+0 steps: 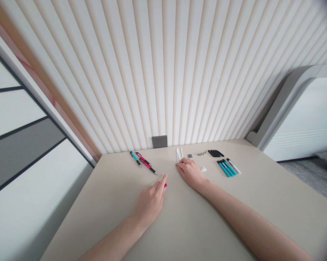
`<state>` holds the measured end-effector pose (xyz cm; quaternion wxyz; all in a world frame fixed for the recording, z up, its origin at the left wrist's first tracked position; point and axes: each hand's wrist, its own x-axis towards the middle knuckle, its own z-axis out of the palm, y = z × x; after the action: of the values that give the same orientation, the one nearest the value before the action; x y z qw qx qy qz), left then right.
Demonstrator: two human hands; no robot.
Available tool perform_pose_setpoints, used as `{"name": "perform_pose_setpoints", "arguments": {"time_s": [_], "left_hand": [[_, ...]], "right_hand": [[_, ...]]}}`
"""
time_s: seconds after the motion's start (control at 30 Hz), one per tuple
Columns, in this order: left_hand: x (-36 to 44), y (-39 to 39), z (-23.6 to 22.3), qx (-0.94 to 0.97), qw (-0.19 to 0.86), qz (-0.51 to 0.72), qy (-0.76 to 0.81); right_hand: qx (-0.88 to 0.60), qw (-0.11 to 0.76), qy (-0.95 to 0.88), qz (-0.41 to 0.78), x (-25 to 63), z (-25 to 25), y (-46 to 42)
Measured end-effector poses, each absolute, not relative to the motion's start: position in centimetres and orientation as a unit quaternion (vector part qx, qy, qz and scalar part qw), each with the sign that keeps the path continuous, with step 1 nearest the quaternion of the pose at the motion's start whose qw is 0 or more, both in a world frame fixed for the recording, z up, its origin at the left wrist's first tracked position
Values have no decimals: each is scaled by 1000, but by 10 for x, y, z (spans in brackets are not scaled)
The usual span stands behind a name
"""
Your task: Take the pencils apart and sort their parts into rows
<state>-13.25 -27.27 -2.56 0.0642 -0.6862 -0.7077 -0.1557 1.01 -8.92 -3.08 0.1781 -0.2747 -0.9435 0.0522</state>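
Resting on a beige table (111,214), the left hand (149,203) has its fingers closed together on a small red piece (165,185), which shows only a little past the fingertips; the right hand (190,172) lies loosely open, holding nothing I can see, its fingers just beside a bundle of white sticks (179,155); a small white tag (203,169) lies near it; two pink pens (145,163) and a teal pen (135,158) lie to the left; black pen parts (215,153), teal pen barrels (226,168) and a white pen (234,165) lie to the right; a grey wall socket (159,141) sits behind them.
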Motion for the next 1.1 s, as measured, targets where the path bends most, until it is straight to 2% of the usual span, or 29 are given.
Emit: {"name": "perform_pose_setpoints", "arguments": {"time_s": [0.27, 0.63, 1.1], "left_hand": [[-132, -273, -22, -690, 55, -149, -706], [-132, -273, -23, -689, 57, -147, -708], [-132, -272, -22, -691, 53, -139, -707]], "right_hand": [[-302, 169, -938, 26, 9, -32, -82], [-329, 205, -922, -12, 10, -29, -86], [-316, 196, -928, 2, 9, -31, -86]]}}
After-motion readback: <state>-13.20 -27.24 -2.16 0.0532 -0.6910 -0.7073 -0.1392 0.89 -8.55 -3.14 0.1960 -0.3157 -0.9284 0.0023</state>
